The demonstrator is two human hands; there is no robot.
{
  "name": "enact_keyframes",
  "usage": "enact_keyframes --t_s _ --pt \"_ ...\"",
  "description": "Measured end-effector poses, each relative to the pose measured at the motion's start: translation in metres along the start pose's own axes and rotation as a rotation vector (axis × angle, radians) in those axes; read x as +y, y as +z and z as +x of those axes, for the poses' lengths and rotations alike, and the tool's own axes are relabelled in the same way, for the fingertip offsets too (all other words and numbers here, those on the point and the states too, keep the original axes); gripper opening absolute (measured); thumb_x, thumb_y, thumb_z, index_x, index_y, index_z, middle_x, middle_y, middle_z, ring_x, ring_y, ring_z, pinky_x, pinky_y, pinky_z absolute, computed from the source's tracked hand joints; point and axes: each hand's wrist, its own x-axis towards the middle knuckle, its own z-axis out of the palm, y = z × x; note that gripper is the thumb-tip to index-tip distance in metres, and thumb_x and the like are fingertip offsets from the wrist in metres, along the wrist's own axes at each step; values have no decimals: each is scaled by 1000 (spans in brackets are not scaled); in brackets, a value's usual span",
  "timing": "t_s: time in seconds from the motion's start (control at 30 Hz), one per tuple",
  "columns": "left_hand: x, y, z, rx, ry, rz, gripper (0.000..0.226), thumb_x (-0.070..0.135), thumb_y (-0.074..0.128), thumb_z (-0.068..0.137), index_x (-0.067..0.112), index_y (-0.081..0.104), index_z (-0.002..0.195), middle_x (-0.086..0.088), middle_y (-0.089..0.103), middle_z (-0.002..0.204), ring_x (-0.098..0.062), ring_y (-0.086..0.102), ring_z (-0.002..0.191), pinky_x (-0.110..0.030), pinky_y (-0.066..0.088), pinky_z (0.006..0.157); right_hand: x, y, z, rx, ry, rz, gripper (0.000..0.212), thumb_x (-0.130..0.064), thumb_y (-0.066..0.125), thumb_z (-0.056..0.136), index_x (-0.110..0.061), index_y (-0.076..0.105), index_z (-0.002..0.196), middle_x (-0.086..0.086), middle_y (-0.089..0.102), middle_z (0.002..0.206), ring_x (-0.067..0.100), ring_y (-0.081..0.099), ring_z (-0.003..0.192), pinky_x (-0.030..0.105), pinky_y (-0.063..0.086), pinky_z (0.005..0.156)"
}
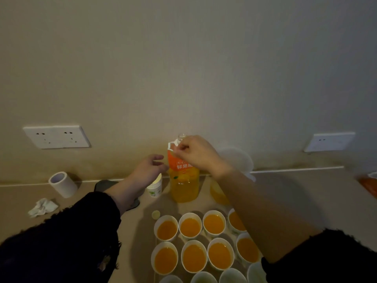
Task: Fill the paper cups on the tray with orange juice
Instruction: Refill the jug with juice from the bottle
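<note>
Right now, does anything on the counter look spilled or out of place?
No spill shows. A crumpled tissue lies at far left, a tape roll lies on its side behind it, and what looks like the juice bottle's cap sits loose beside the filled cups.

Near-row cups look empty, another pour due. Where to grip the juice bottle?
Wrap the left hand round the juice bottle below its orange label, from its left: it stands upright, body round, hand open beside it. The right hand pinches the white neck handle, likely steadying.
</note>
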Motion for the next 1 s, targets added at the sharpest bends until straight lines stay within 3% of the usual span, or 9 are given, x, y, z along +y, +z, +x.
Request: enact_keyframes --t_s 0.13,0.27,0.4,0.57,0.67,0.73,0.87,1.0 --pt "-3 3 2 34 -11 -66 38 11 58 91 8 51 128 -14 60 116 -26 55 108 -35 40 87 23 -13 -17 292 136 184 22 -26 55 94 -10 70 101 5 67 102 17 60 93 32 48 82" --pt "-3 5 3 123 -56 -219 31 10 58 90 7 55 121 -13 61 105 -25 58 102 -38 41 89 82 -13 -32 431 387 133 19 -19 54 93 -9 68 101 8 67 105 20 60 94 25 39 76" --pt "1 14 6 209 -99 -366 23 8 55 92 8 56 115 -7 62 99 -25 60 101 -38 42 89 137 -11 -51 369 587 10 32 -25 54 91 -3 62 113 18 60 114 36 55 110 38 42 91" --pt "-1 32 8 259 -188 -602 17 14 50 96 12 52 112 -3 60 91 -16 61 84 -32 44 74 173 -8 -69 299 681 154 55 -43 53 91 8 55 114 28 60 109 41 57 106 40 43 86" --pt "-5 46 5 288 -256 -670 14 17 51 95 13 51 109 -2 62 89 -14 60 80 -31 44 70 189 -2 -72 97 672 231 65 -63 41 90 -5 64 105 22 66 99 38 62 98 39 47 86" --pt "-6 55 4 312 -282 -683 15 18 50 96 12 52 110 -3 61 88 -15 60 80 -32 44 74 197 4 -75 -3 664 283 70 -75 32 86 -14 66 88 16 70 94 35 65 91 42 49 88" --pt "-2 67 3 336 -320 -722 10 18 48 97 13 56 100 -5 61 90 -17 59 81 -33 44 79 203 5 -78 47 703 452 54 -48 42 97 -9 59 63 11 65 72 23 60 64 28 46 65" --pt "2 71 4 344 -306 -712 15 20 46 97 12 54 107 -6 63 93 -19 60 87 -37 44 85 199 1 -79 145 709 533 47 -37 42 99 -3 63 74 9 58 67 20 53 60 24 38 52"
